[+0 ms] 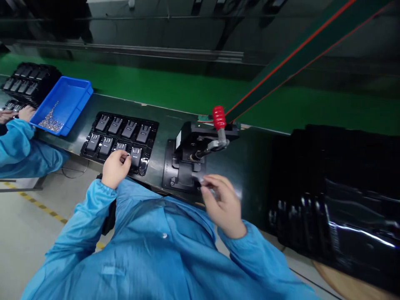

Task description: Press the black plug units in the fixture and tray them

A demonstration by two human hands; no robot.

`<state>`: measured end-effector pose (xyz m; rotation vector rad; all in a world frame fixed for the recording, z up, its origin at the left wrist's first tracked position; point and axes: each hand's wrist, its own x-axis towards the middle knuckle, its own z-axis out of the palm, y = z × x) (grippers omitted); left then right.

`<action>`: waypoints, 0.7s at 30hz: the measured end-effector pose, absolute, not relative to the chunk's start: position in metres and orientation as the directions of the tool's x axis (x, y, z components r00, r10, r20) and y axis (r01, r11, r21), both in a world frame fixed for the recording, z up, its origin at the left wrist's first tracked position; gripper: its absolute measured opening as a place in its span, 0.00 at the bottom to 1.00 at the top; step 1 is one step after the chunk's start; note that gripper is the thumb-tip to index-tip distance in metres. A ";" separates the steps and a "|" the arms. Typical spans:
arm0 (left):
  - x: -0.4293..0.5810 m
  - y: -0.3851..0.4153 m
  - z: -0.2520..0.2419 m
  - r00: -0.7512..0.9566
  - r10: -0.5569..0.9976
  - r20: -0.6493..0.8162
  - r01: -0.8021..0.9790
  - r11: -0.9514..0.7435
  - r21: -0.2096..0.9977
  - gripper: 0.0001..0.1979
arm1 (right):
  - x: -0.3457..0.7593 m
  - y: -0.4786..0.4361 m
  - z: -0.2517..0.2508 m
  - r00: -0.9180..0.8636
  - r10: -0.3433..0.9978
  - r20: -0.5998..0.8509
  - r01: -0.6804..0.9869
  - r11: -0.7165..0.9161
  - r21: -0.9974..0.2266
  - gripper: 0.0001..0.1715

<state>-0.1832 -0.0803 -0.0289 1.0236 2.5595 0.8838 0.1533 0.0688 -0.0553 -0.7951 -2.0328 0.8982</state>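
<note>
My left hand (115, 168) rests at the front row of a black plastic tray (150, 125), its fingers pinching a black rectangular part (121, 146). Several matching parts stand in two rows in the tray. My right hand (222, 204) is just in front of a black hand press (187, 166) with a red-gripped lever (219, 117). Its fingers hold a small shiny piece (200, 180), blurred by motion. The press base sits at the bench edge, and my right hand partly covers its front corner.
A blue bin (62, 104) holds a pile of small metal pieces. Beside it lies a stacked black tray (31, 81). A co-worker's blue-sleeved arm and hand (17, 114) reach in at far left. Glossy black stacked trays (331, 196) fill the right, beyond a green bench surface.
</note>
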 end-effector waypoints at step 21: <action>-0.211 -0.040 -0.045 -0.574 0.768 -0.284 0.644 0.638 0.421 0.16 | 0.204 0.079 -0.120 -0.307 0.888 0.343 0.443 0.452 -0.774 0.09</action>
